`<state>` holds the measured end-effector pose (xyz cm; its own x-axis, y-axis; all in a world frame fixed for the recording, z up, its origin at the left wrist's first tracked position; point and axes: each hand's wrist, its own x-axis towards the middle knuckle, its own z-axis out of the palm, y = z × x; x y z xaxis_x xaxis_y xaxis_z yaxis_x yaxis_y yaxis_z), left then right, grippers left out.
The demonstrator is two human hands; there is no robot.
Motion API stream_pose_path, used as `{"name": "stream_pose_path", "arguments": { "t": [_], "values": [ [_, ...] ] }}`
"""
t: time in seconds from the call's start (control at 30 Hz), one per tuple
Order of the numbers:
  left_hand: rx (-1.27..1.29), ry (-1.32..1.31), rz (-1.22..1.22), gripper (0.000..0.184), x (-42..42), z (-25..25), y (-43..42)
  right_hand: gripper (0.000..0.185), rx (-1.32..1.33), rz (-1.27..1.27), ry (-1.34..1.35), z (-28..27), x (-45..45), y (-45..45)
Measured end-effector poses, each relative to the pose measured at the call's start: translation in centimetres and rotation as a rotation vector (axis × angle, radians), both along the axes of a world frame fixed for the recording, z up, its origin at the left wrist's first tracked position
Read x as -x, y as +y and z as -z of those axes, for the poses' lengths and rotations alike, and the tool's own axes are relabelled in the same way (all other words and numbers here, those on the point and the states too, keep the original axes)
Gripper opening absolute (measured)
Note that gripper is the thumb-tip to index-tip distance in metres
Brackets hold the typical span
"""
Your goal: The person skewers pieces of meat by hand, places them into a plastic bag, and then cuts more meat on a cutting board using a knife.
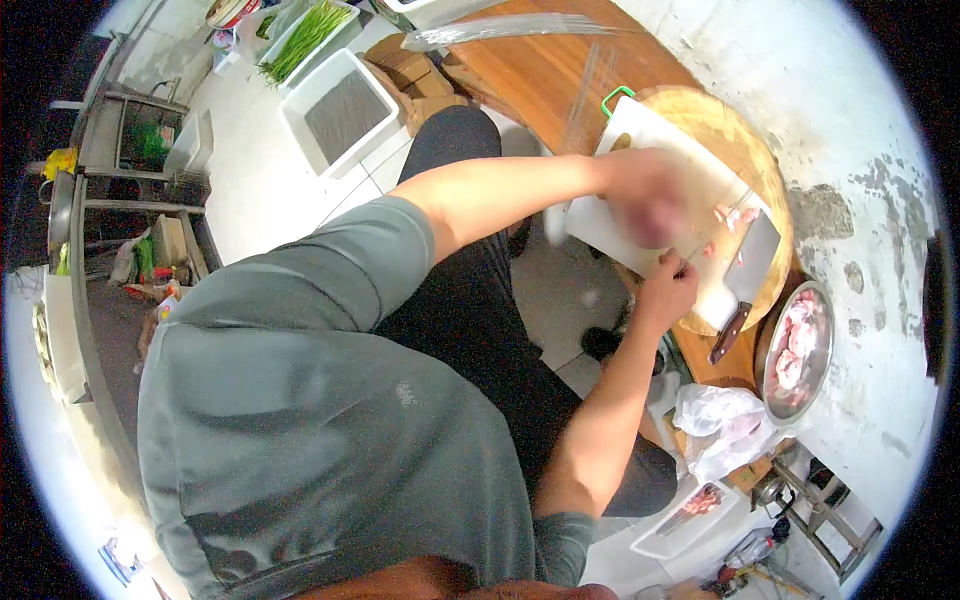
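My left hand is over the white cutting board, smeared by motion. A blurred pinkish-red lump, which looks like raw meat, is at its fingers. Close by, my right hand is closed at the board's near edge, with a thin dark-ended thing, perhaps a small blade, at its fingertips; its kind is unclear. Small scraps of pink meat lie on the board. A cleaver with a brown wooden handle rests flat beyond them, its handle reaching past the edge.
Under the board is a round wooden block on a wooden table. A metal bowl of meat stands beside it, near white plastic bags. White bins and greens are at the upper left; a wall borders the right.
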<state>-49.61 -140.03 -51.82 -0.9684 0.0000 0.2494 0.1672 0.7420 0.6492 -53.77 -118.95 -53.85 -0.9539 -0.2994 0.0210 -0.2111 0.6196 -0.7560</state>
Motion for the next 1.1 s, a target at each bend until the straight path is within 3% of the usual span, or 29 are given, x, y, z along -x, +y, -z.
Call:
{"name": "stream_pose_path", "arguments": {
  "t": [0.13,0.23,0.3,0.33,0.43,0.63,0.73,1.1],
  "values": [
    [0.128,0.022,-0.026,0.035,-3.9,-3.5,2.2,0.040,0.082,-0.041,-0.121,-0.6,-2.7,3.6],
    [0.227,0.342,0.000,0.047,-3.5,1.6,1.6,0.039,0.107,-0.081,-0.114,0.8,-4.5,5.9],
    [0.232,0.372,-0.025,0.050,-3.2,3.7,1.6,0.038,0.038,-0.119,-0.169,1.5,-5.3,7.1],
    [0.237,0.386,-0.038,0.052,-3.1,3.6,1.5,0.033,0.130,-0.099,-0.185,2.7,-5.7,7.3],
    [0.270,0.446,-0.082,0.038,-3.2,3.0,2.1,0.027,0.237,-0.180,-0.044,5.2,-6.5,8.0],
    [0.391,0.352,-0.155,0.043,-2.8,3.1,3.0,0.020,0.354,-0.107,-0.306,6.5,-7.1,8.4],
    [0.338,0.377,-0.181,0.044,-2.6,3.4,3.7,0.014,0.526,-0.024,-0.623,4.7,-7.4,8.4],
    [0.248,0.499,-0.262,0.042,-2.1,3.9,5.2,0.007,0.679,-0.045,-0.647,3.8,-7.7,8.5]
  ]
}}
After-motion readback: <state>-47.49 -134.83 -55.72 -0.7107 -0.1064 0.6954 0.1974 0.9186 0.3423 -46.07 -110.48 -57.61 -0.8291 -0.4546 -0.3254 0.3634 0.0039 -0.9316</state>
